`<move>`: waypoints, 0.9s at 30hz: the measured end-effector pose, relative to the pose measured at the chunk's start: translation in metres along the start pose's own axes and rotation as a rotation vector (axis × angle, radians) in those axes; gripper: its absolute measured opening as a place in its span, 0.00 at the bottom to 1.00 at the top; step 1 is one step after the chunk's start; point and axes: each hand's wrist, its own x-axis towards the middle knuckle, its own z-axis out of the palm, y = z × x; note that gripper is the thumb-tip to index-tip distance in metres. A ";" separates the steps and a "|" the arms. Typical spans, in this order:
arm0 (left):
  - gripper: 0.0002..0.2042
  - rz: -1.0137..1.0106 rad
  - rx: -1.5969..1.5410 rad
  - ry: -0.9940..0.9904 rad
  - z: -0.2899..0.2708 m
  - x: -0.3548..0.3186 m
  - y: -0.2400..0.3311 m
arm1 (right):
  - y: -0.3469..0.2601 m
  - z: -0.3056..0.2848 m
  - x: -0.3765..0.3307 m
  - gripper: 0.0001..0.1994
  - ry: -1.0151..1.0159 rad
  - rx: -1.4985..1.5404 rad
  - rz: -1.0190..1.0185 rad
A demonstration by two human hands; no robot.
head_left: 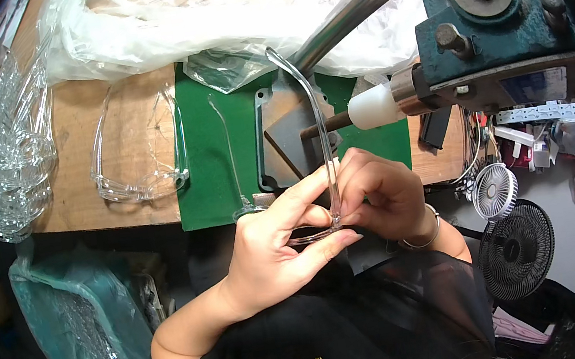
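Note:
A clear plastic eyeglass frame [324,130] is held in front of my chest, one temple pointing up and away over the green mat. My left hand [268,252] grips its front, thumb and fingers on either side of the rim. At the corner where that temple meets the front, my right hand [381,192] pinches with bent fingers. Whether a small part sits between those fingertips is hidden. Another thin clear temple [228,144] stretches over the mat left of my left hand; my hand hides whether it joins the same frame.
Behind the frame stands a dark green machine [501,24] with a white-collared metal rod [373,107] above a metal base plate [279,118]. Clear eyeglass frames [141,185] and a tall pile of them [16,159] lie left. Plastic sheeting [206,22] covers the back; a teal crate [88,332] stands lower left.

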 end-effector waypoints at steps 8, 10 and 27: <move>0.31 0.134 0.006 0.049 0.004 0.004 0.001 | -0.001 0.002 -0.002 0.07 0.071 -0.061 -0.098; 0.31 0.138 0.048 0.025 0.002 0.004 0.002 | -0.004 0.002 -0.001 0.07 0.058 -0.017 -0.043; 0.25 0.164 0.106 0.108 0.024 0.059 0.022 | -0.087 -0.119 0.011 0.16 0.792 -0.206 -0.808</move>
